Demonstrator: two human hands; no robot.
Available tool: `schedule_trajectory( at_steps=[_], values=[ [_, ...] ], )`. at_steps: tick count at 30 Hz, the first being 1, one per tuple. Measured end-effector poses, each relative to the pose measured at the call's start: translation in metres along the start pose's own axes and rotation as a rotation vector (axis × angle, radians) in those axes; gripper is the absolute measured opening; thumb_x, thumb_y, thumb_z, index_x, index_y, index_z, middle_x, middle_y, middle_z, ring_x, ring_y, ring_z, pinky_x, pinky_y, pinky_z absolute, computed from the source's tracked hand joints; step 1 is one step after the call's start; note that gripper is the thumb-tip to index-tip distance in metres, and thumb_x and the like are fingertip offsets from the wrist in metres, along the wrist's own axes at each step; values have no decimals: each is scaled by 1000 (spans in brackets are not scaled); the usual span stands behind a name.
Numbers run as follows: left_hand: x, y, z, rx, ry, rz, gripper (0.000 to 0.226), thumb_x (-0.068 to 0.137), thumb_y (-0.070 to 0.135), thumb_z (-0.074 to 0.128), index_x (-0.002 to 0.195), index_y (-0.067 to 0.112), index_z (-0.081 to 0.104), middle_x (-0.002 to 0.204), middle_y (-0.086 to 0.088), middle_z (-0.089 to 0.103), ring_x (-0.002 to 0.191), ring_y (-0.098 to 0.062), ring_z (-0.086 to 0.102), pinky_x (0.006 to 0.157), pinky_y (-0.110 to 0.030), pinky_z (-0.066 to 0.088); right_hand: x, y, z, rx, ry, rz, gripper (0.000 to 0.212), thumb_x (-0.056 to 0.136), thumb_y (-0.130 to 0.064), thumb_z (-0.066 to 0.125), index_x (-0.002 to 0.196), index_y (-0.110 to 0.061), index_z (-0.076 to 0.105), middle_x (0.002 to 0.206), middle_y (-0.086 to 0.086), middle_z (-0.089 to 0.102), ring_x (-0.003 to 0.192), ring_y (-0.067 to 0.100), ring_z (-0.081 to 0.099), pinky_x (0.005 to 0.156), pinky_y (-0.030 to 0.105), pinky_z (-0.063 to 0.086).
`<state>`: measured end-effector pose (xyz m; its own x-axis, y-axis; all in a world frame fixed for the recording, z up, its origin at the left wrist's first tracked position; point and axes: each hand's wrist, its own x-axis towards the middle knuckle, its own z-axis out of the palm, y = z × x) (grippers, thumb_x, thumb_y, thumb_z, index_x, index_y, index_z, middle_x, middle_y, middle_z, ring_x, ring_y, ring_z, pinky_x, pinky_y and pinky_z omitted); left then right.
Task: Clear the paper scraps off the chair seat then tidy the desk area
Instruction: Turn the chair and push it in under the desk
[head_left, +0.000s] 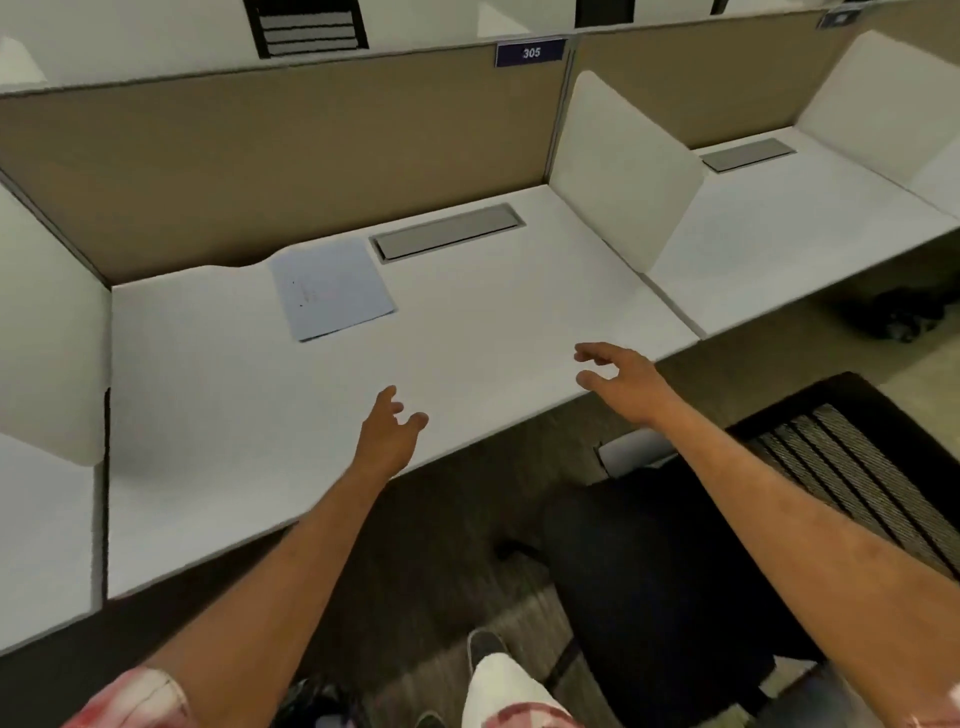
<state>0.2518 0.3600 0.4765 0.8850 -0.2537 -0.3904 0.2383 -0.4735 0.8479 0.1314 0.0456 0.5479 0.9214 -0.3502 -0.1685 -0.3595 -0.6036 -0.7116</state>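
A white desk (249, 415) fills the middle of the head view. A pale blue sheet of paper (332, 288) lies flat near its back edge. My left hand (389, 431) hovers over the desk's front edge, fingers apart and holding nothing. My right hand (623, 379) is stretched out over the front right corner of the desk, fingers spread and empty. Below it stands a black chair; its dark seat (649, 561) is low right and its mesh back (852, 467) is further right. A white piece (631, 452) shows at the seat's far edge, under the desk.
A tan partition (260, 156) with a "305" label (530, 52) backs the desk. White side dividers (618, 171) separate it from neighbouring desks. A grey cable hatch (449, 231) is set into the desk top. My shoe (485, 644) is on the carpet.
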Motion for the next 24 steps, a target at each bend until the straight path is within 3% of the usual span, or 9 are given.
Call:
schedule_trajectory(
  at_steps=[5,12,15,18,21,24],
  values=[
    [-46,-11,53,40,-82,0,66,96,32,63,153,26,30,148,-6,47,129,-27,50,106,-38,42,-69,50,-46,-4,36,100,46,90,-28,67,135,-26,58,121,-12,68,117,5,59,109,34,44],
    [-90,8,153,63,-164,23,66,94,32,64,151,29,31,143,-1,50,121,-18,53,86,-27,44,-135,137,-125,-95,91,163,43,91,-22,67,133,-23,60,120,-5,69,116,10,60,110,38,43],
    [-111,17,221,73,-188,25,68,93,30,65,152,28,31,142,-2,52,125,-19,52,93,-31,43,-156,185,-164,-99,101,195,45,92,-21,67,135,-20,59,121,-3,69,117,13,61,109,34,42],
    [-135,23,304,55,-198,3,68,95,34,61,153,28,26,142,-2,54,124,-19,53,91,-29,42,-166,242,-210,-145,82,196,46,92,-22,67,137,-19,57,122,-2,69,114,13,61,99,26,40],
    [-157,29,396,43,-213,-41,72,97,42,55,156,29,17,141,2,56,121,-17,54,89,-26,44,-160,306,-257,-257,1,159,49,92,-24,67,138,-18,56,126,0,67,111,15,61,96,28,41],
    [-175,43,486,27,-208,-103,73,96,48,53,156,31,15,143,2,54,131,-20,49,95,-31,36,-139,361,-295,-332,-86,93,52,91,-24,67,140,-15,54,130,6,65,113,25,63,98,33,43]
  ],
)
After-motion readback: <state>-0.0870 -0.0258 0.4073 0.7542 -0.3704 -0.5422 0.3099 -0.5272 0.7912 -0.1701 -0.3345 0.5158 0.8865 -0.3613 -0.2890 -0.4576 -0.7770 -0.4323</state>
